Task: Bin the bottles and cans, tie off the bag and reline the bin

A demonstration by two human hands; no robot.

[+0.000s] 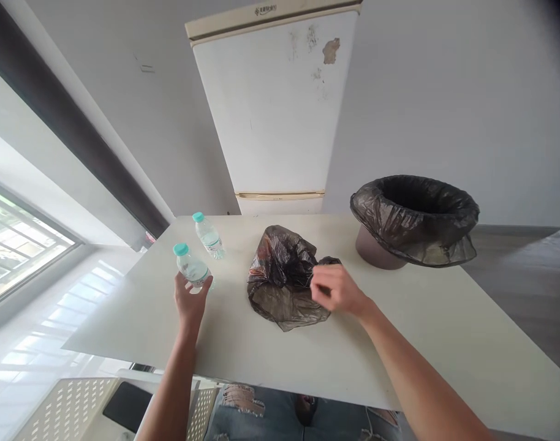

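Observation:
On the left of the table, my left hand (pixel 192 301) is wrapped round the lower part of a clear plastic bottle (pixel 191 268) with a turquoise cap. A second bottle (pixel 208 235) of the same kind stands just behind it. In the middle lies a crumpled, see-through black plastic bag (pixel 284 282), with some reddish contents showing through its left side. My right hand (pixel 336 288) is closed at the bag's right edge, and a dark bunch of the plastic shows just above the fingers. What lies inside the fist is partly hidden.
At the table's (pixel 271 361) back right stands a brown bin (pixel 376 248) lined with a black bag that flares over its rim. A white fridge (pixel 275 110) is behind the table. A dark phone-like slab (pixel 127 407) rests on a perforated seat at the lower left.

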